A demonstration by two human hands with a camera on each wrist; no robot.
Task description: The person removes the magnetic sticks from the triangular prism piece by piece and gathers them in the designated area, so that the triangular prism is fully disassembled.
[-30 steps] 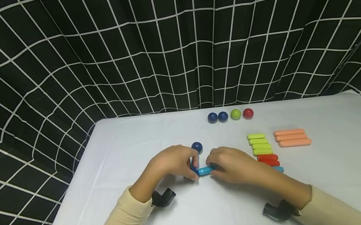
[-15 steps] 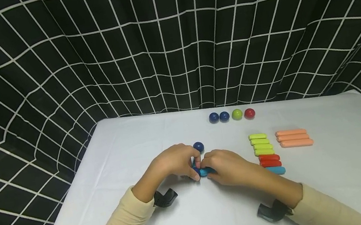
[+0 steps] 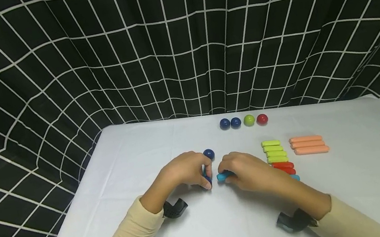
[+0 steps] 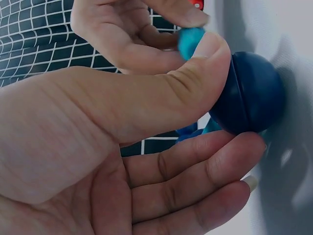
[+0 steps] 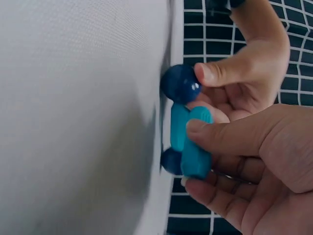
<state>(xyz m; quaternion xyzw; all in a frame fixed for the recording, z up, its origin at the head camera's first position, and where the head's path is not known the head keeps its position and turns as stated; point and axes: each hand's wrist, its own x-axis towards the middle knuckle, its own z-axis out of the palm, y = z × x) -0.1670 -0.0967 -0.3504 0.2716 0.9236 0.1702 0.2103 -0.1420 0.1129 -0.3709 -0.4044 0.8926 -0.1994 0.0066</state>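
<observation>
My left hand (image 3: 188, 171) pinches a dark blue ball (image 4: 257, 93) between thumb and fingers, low over the white table. From that ball a light blue rod (image 5: 179, 126) runs away from me to a second dark blue ball (image 3: 209, 154), partly hidden behind my left fingers. My right hand (image 3: 250, 170) holds another light blue rod (image 3: 224, 175) between thumb and fingers. In the head view, a small gap separates this rod's near end from the ball in my left hand. In the right wrist view, the held rod (image 5: 197, 152) overlaps the first one.
Two dark blue balls (image 3: 225, 124), a green ball (image 3: 249, 120) and a red ball (image 3: 262, 119) line the back. Right of my hand lie several yellow-green rods (image 3: 272, 149), red rods (image 3: 284, 165), a light blue rod (image 3: 295, 177) and orange rods (image 3: 311, 150). A grid-patterned curtain (image 3: 182, 63) stands behind.
The light blue rod in my right hand was at the ball half a second ago; it has since drawn off to the right, leaving a gap. My left hand stays almost still on the ball.
</observation>
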